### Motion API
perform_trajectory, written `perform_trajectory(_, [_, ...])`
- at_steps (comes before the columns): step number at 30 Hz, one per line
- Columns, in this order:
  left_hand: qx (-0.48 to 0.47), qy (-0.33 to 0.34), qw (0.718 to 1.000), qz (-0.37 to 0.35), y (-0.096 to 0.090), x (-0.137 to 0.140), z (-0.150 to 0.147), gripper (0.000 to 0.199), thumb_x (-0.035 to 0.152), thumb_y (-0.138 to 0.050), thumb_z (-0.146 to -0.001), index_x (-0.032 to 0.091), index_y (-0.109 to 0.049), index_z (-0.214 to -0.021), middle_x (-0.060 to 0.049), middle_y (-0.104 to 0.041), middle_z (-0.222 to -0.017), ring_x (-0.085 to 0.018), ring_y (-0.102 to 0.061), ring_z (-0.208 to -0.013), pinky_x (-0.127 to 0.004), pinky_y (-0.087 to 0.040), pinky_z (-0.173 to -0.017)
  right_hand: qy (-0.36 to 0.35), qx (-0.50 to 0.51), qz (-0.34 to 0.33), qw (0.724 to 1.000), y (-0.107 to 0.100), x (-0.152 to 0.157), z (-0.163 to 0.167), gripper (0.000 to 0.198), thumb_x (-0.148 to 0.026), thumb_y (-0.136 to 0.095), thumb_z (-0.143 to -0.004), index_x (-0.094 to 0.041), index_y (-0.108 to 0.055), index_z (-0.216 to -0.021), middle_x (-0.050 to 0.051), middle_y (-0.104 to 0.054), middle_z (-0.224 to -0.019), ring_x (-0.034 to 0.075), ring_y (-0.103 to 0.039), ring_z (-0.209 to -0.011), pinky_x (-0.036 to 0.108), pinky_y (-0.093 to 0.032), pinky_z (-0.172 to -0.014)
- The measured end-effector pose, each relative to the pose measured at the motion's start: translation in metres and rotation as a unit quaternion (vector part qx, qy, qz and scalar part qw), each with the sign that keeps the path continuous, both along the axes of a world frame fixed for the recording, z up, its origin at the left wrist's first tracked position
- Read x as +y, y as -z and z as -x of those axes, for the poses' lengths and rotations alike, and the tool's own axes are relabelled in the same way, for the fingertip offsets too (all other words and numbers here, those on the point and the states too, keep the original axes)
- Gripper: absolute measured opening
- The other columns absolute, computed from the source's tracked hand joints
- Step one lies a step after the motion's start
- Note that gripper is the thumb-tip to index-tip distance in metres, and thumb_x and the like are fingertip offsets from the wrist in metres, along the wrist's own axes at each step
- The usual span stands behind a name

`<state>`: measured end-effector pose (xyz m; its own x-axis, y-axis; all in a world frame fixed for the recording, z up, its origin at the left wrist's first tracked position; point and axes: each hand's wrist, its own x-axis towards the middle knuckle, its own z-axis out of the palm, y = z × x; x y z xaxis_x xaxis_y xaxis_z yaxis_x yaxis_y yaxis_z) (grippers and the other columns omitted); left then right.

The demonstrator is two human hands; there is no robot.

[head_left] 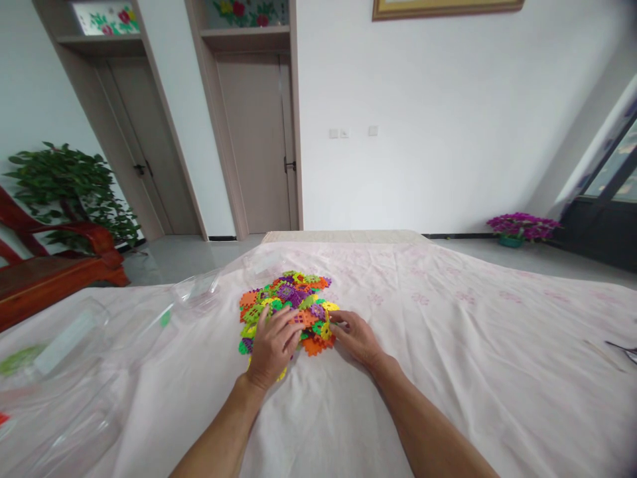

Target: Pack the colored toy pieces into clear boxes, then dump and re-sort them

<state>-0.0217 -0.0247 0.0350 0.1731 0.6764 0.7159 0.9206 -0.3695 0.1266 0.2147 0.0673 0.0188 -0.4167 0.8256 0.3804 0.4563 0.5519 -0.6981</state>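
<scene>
A heap of flat plastic gear-shaped pieces (287, 291) in orange, green, yellow and purple lies on the pale pink cloth. My left hand (273, 345) rests over the near left part of the heap, fingers spread and touching the pieces. An orange square piece (303, 318) with cut-out holes shows just past its fingertips. At the right edge of the heap, my right hand (359, 338) has its thumb and forefinger brought together. Between those fingertips a yellow gear piece (327, 317) appears edge-on, partly covered by them. Pieces under my left palm are hidden.
Clear plastic containers (74, 338) stand on the left of the cloth (448, 372), one holding something green. Another clear tray (198, 289) is farther back. A thin stick (604, 355) and a dark-framed object (622, 348) lie at the right edge. A wooden chair (74, 255) stands left.
</scene>
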Motion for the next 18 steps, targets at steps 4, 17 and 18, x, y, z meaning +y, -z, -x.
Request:
perform_trajectory(4, [-0.102, -0.092, 0.988, -0.065, -0.009, -0.003, 0.023, 0.024, 0.028, -0.047, -0.098, 0.028, -0.071, -0.102, -0.002, -0.073, -0.118, -0.020, -0.062, -0.120, -0.051, -0.019, -0.123, 0.000, -0.016, -0.030, 0.999, -0.005, -0.002, 0.001, 0.039, -0.030, -0.064, -0.081, -0.024, -0.070, -0.119, 0.004, -0.074, -0.103, 0.024, -0.065, -0.098, 0.036, -0.048, -0.092])
perform_trajectory(17, [-0.296, -0.309, 0.891, 0.152, 0.027, 0.011, 0.092, 0.034, 0.035, -0.046, -0.090, 0.027, -0.070, -0.111, -0.005, -0.075, -0.114, -0.026, -0.068, -0.105, -0.036, -0.050, -0.091, -0.018, 0.123, 0.020, 0.992, 0.006, 0.013, 0.003, 0.023, -0.030, -0.060, -0.082, -0.019, -0.077, -0.093, 0.007, -0.074, -0.090, 0.023, -0.067, -0.085, 0.036, -0.052, -0.082])
perform_trajectory(18, [-0.268, -0.304, 0.899, 0.166, 0.026, 0.012, 0.090, 0.034, 0.033, -0.046, -0.089, 0.026, -0.071, -0.111, -0.005, -0.074, -0.115, -0.026, -0.068, -0.106, -0.036, -0.050, -0.092, -0.001, 0.145, 0.034, 0.989, 0.009, 0.017, 0.001, 0.024, -0.032, -0.059, -0.082, -0.019, -0.077, -0.093, 0.007, -0.075, -0.090, 0.023, -0.067, -0.084, 0.036, -0.053, -0.080])
